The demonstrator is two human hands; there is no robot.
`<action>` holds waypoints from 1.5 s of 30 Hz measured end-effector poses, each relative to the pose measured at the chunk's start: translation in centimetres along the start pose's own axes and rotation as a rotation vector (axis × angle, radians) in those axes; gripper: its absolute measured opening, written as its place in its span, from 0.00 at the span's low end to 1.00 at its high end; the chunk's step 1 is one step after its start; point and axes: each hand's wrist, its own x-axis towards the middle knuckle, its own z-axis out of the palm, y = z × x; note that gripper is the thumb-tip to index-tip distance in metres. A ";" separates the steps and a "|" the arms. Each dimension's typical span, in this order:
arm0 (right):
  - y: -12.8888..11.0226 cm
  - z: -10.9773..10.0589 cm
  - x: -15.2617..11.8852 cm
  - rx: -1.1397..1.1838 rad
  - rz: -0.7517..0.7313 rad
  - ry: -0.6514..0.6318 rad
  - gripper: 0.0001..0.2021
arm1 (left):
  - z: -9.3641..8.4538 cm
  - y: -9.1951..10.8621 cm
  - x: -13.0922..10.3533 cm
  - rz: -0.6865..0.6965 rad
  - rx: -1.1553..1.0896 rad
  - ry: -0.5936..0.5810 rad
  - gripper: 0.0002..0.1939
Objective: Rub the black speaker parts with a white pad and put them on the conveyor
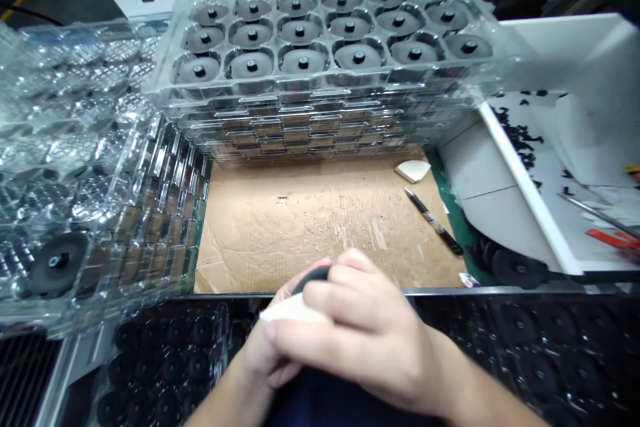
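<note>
Both hands meet low in the middle, over the near edge of the cardboard point(280, 233). My right hand point(365, 327) is closed round a white wedge-shaped pad point(293, 310), pinched between thumb and fingers. Behind it my left hand point(267, 353) is wrapped round a dark round part point(314, 277), of which only a curved edge shows. The pad lies against or just over the dark part; the contact itself is hidden by my right fingers. Another white wedge point(413, 170) and a black pen point(434, 221) lie on the right of the cardboard.
Stacked clear trays point(320, 90) of dark discs stand behind the cardboard. More clear trays point(170, 193) are stacked at left, one disc point(59, 261) in them. At right, a white bin point(530, 203) holds small black pieces and tools. Dark trays point(165, 367) lie below the edge.
</note>
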 end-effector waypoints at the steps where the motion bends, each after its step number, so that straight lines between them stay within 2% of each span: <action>1: -0.2 -0.1 0.5 -0.011 0.006 -0.059 0.13 | 0.0 -0.2 0.1 0.007 0.005 -0.007 0.24; 4: 0.2 0.3 0.9 -0.187 0.192 -0.070 0.14 | -0.1 -0.6 0.4 0.040 0.022 -0.060 0.20; 6: 0.6 0.5 0.8 -0.169 0.088 -0.025 0.14 | -0.1 -0.6 0.7 0.074 0.047 -0.069 0.15; 8: 0.8 0.6 0.7 -0.010 -0.036 -0.006 0.14 | 0.0 -0.5 0.9 0.099 0.059 -0.071 0.16; 9: 0.8 0.5 0.6 0.046 -0.006 0.002 0.14 | 0.1 -0.4 0.9 0.105 0.061 -0.072 0.18; 10: 0.8 0.4 0.6 0.050 0.094 0.014 0.14 | 0.3 -0.3 0.9 0.110 0.056 -0.073 0.20; 12: 0.5 0.3 0.6 -0.078 0.317 0.051 0.14 | 0.6 -0.1 0.8 0.118 0.038 -0.089 0.22; 13: 0.4 0.3 0.7 -0.127 0.334 0.064 0.14 | 0.8 -0.1 0.8 0.113 0.029 -0.100 0.21; 16: 1.1 0.8 0.9 -0.032 0.111 0.066 0.15 | 0.8 -0.1 0.8 0.118 -0.013 -0.096 0.15; 17: 1.7 1.0 0.8 0.008 0.108 0.068 0.15 | 0.7 -0.2 1.0 0.128 -0.027 -0.077 0.13; 18: 2.6 1.2 0.6 0.017 0.180 0.071 0.14 | 0.6 -0.2 1.1 0.143 -0.043 -0.053 0.14; 20: 4.5 1.7 -0.3 -0.051 0.425 0.082 0.12 | 0.3 -0.1 1.4 0.172 -0.082 -0.013 0.19; 22: 5.9 2.6 -1.9 -0.098 0.558 0.070 0.11 | 0.0 0.2 1.8 0.177 -0.116 -0.005 0.25; 26: 6.5 5.6 -5.9 -0.068 0.546 0.034 0.11 | -0.1 0.8 2.2 0.159 -0.144 -0.037 0.27; 28: 6.1 6.2 -6.8 -0.091 0.567 0.042 0.09 | 0.0 0.9 2.3 0.152 -0.147 -0.059 0.27; 30: 5.5 5.6 -6.2 -0.135 0.603 0.082 0.09 | 0.2 1.0 2.4 0.151 -0.142 -0.066 0.26; 33: 3.7 3.5 -3.1 -0.166 0.616 0.253 0.11 | 0.4 0.8 2.6 0.166 -0.127 -0.055 0.26; 35: 2.2 2.5 -0.8 -0.120 0.512 0.376 0.12 | 0.5 0.7 2.6 0.173 -0.118 -0.039 0.27; 36: 1.6 2.3 0.0 -0.084 0.436 0.388 0.12 | 0.5 0.7 2.6 0.166 -0.111 -0.030 0.26; 37: 1.0 2.2 0.6 -0.038 0.377 0.365 0.11 | 0.5 0.7 2.6 0.150 -0.099 -0.021 0.25; 39: 0.5 2.3 1.2 0.076 0.324 0.221 0.11 | 0.5 0.9 2.6 0.107 -0.067 0.009 0.24; 42: 0.7 2.1 1.3 0.158 0.370 0.027 0.10 | 0.6 1.1 2.7 0.077 -0.055 0.048 0.24; 43: 0.9 2.1 1.4 0.117 0.382 0.043 0.10 | 0.8 1.2 2.7 0.067 -0.049 0.049 0.22; 45: 1.1 2.1 1.6 -0.007 0.386 0.156 0.10 | 1.2 1.3 2.7 0.055 -0.040 0.041 0.16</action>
